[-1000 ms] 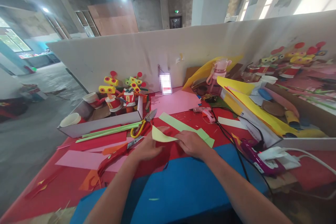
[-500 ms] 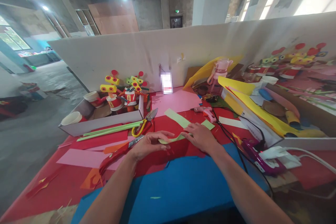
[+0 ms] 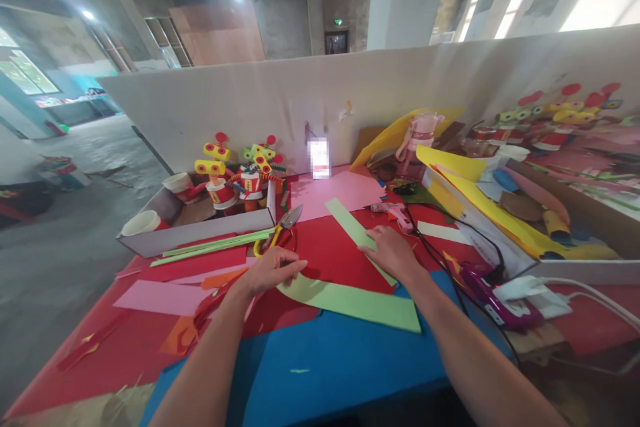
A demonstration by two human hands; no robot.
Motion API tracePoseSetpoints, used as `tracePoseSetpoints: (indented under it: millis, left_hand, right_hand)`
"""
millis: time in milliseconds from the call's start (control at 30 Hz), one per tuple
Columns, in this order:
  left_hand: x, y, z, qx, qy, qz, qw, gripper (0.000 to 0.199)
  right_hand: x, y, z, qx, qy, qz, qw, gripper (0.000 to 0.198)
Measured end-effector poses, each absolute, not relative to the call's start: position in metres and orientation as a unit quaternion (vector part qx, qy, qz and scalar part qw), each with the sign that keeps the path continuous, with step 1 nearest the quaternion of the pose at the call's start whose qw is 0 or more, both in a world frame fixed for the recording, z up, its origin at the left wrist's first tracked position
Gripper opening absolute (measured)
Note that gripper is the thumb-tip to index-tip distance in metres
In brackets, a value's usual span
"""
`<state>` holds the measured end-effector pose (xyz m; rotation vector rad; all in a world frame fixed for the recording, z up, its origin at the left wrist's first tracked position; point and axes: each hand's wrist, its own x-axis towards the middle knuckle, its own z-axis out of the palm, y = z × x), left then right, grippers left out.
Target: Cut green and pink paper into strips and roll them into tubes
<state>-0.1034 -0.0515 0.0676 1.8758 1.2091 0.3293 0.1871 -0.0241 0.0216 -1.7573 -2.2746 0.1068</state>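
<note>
My left hand (image 3: 276, 271) has its fingers closed at the curled left end of a light green paper strip (image 3: 350, 298). The rest of that strip stretches right over the edge of the blue sheet (image 3: 345, 363). My right hand (image 3: 391, 251) grips the middle of a second light green strip (image 3: 345, 219), which slants across the red sheet (image 3: 325, 240); its fingertips partly cover it. Yellow-handled scissors (image 3: 285, 227) lie just beyond my left hand. A pink glue gun (image 3: 393, 213) rests beyond my right hand.
At the left, a box (image 3: 200, 237) holds paper-cup figures (image 3: 223, 192) and cups. Narrow green strips (image 3: 215, 249) and pink paper (image 3: 155, 297) lie before it. At the right are a purple power strip (image 3: 500, 300), black cables and a box (image 3: 575, 272) of scraps. A partition (image 3: 240, 100) stands behind.
My right hand has left the curved strip, which now lies mostly flat, and moved up onto the second strip. That strip has shifted and turned slightly. My left hand stays by the first strip's end.
</note>
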Motion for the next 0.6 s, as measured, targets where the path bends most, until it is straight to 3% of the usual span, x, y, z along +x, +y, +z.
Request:
tracePoseSetpoints:
  millis: [133,300,600]
  left_hand:
    - [-0.101,-0.048,0.054,0.819,0.505,0.071,0.261,0.047]
    - [-0.094,-0.051,0.056,0.842,0.509,0.029,0.177,0.041]
    - [-0.092,-0.053,0.054,0.849,0.512,0.007,0.129,0.035]
  right_hand:
    - [0.182,-0.025,0.035,-0.611,-0.79,0.028,0.044,0.039]
    - [0.17,-0.025,0.051,-0.606,-0.794,0.038,-0.026,0.022]
    - [0.153,-0.005,0.03,-0.632,-0.773,-0.039,0.03,0.028]
